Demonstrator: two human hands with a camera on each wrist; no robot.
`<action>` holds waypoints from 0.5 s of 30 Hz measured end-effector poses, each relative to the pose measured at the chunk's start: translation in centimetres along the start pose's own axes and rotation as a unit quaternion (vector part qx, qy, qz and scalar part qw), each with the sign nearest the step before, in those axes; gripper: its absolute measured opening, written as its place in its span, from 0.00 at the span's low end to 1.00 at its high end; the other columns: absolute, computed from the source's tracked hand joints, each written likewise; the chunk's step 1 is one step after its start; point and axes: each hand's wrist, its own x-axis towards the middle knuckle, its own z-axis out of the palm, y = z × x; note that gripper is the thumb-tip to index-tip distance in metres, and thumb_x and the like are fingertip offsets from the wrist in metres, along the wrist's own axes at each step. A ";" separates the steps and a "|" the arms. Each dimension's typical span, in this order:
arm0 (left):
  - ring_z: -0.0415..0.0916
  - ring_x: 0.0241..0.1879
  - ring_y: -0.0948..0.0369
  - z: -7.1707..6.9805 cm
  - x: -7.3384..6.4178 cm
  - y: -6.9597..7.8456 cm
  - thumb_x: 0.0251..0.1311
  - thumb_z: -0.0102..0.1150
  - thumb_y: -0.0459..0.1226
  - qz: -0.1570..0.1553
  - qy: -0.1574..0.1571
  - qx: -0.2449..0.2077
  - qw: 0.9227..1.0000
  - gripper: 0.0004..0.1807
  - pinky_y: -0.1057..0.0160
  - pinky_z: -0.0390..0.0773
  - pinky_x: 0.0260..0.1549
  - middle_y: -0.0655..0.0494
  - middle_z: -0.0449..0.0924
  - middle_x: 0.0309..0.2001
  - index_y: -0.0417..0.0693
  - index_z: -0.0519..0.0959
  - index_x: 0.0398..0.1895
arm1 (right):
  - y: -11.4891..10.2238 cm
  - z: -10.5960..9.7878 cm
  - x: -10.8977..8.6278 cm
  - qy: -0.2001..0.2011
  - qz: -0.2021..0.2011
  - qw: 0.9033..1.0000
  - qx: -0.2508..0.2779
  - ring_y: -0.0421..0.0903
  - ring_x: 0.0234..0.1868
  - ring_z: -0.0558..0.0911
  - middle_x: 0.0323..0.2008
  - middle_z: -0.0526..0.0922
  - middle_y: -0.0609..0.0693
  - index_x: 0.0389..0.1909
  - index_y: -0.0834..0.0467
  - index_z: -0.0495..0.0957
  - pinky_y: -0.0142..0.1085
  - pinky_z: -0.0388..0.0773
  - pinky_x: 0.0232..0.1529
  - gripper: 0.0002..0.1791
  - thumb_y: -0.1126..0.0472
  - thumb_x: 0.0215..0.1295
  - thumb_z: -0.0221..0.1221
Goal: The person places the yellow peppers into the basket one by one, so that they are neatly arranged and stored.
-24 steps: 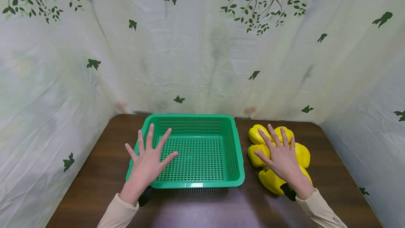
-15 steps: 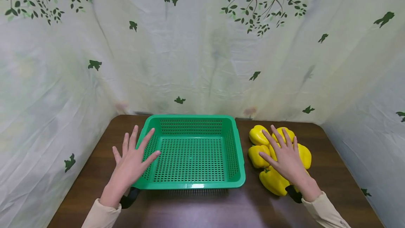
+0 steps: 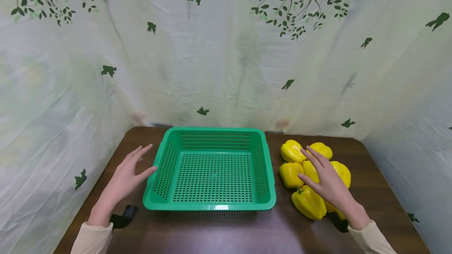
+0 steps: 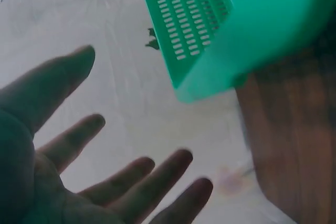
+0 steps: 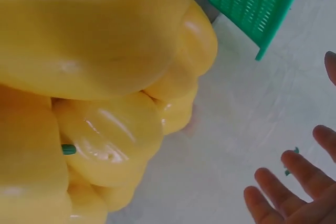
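A green plastic basket (image 3: 212,207) with slotted walls stands on the table, nothing inside it. Just off its left side is my left hand (image 3: 124,175), fingers extended and holding nothing; the left wrist view shows the fingers spread below the basket's corner (image 4: 210,72). To the right of the basket lies a cluster of several yellow bell peppers (image 3: 308,203). Over the right part of that cluster hovers my right hand (image 3: 328,179), its fingers straight and its palm holding nothing. In the right wrist view, bell peppers (image 5: 110,140) fill the left side, apart from the fingers.
The brown wooden table (image 3: 219,234) has rounded far corners. A pale curtain (image 3: 226,69) printed with leaves and branches hangs behind it and along both sides. A black strap (image 3: 123,217) is at the left wrist.
My left hand has moved left, from over the basket to beside it, and turned edge-on. My right hand has shifted slightly right and down. The basket and bell peppers stay in place.
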 end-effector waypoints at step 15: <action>0.62 0.60 0.33 0.9 1.3 -4.1 0.65 0.57 0.45 -0.026 -0.090 -0.132 0.987 0.40 0.35 0.68 0.48 0.40 0.47 0.73 0.52 0.50 0.76 | 2.2 0.3 -1.1 -0.022 -0.033 0.997 0.063 0.59 0.62 0.66 0.66 0.65 0.58 0.69 0.54 0.63 0.58 0.69 0.51 0.41 0.59 0.55 0.69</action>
